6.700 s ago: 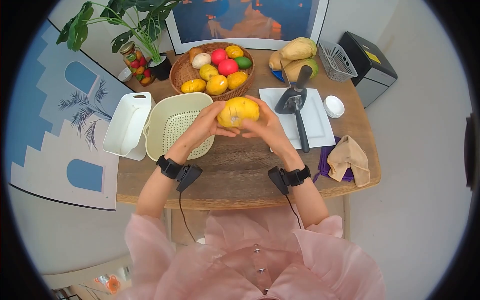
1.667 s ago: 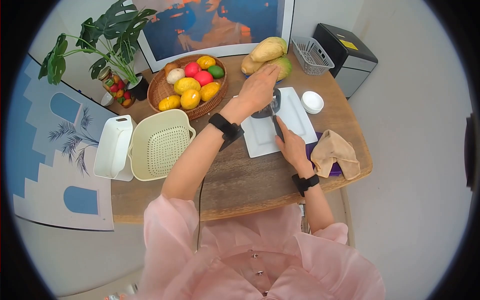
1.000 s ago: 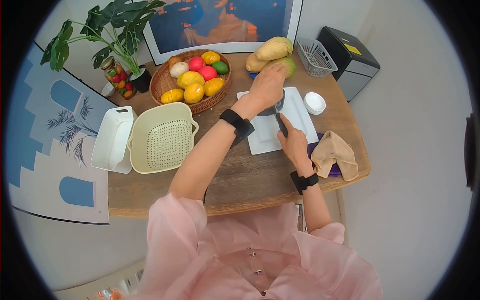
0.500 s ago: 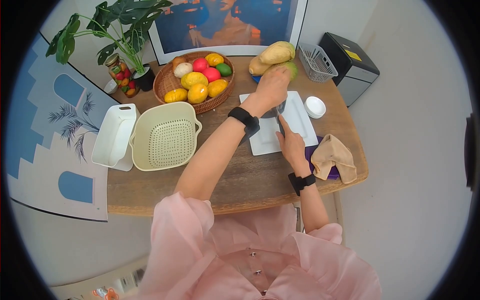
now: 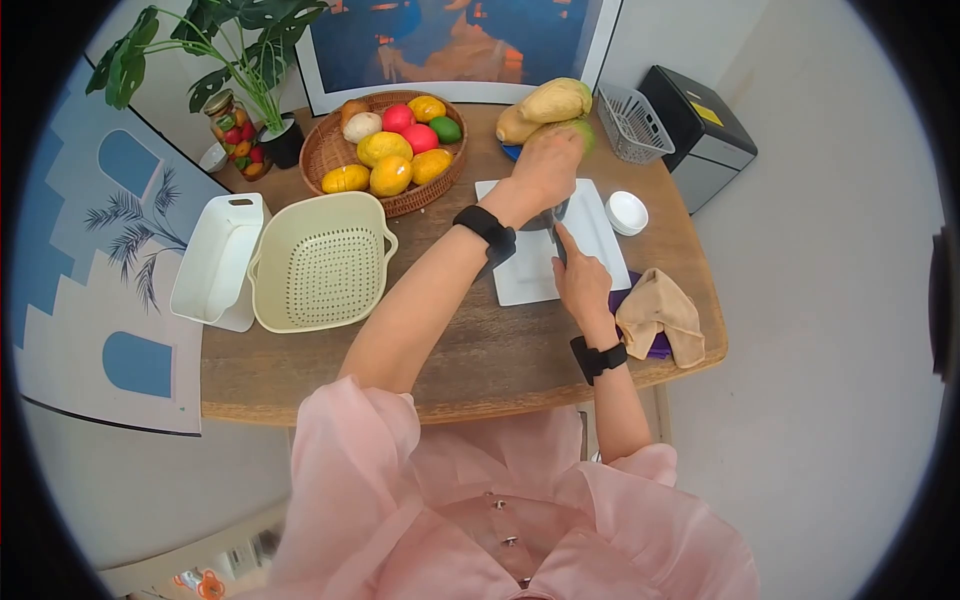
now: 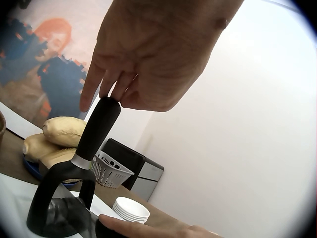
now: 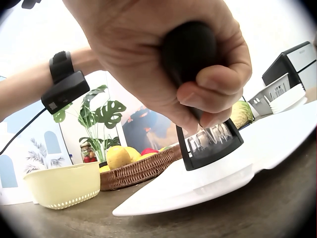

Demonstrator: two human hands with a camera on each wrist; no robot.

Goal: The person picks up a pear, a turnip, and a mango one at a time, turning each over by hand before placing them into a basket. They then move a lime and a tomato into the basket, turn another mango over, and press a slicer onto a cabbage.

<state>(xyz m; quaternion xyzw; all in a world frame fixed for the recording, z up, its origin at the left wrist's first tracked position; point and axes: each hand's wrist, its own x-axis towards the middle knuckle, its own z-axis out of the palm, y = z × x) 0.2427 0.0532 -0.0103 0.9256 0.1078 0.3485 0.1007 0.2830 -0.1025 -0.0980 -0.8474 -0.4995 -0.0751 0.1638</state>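
Observation:
In the head view my left hand [image 5: 545, 172] is over the white square plate [image 5: 522, 288], its fingers bent down at the top of an upright black handle. That handle belongs to a knife sharpener [image 6: 99, 131] standing on the plate, mostly covered by the hand from above. My right hand [image 5: 585, 278] grips a black-handled knife [image 7: 190, 47], index finger stretched forward along it. In the left wrist view the knife's blade [image 6: 79, 213] lies in the sharpener's slot. Metal parts show inside the sharpener's frame in the right wrist view.
Left of the plate are a pale yellow colander [image 5: 325, 320] and a white bin [image 5: 205, 285]. Behind stand a wicker basket [image 5: 312, 150] of fruit and large pale yellow fruits [image 5: 555, 100]. White bowls [image 5: 627, 212] and a beige cloth [image 5: 660, 310] sit at the right.
The yellow fruit held in both hands 6.7 seconds ago is in the wicker basket. Both hands have moved to the sharpener and knife. My left fingers, straight earlier, are now bent down.

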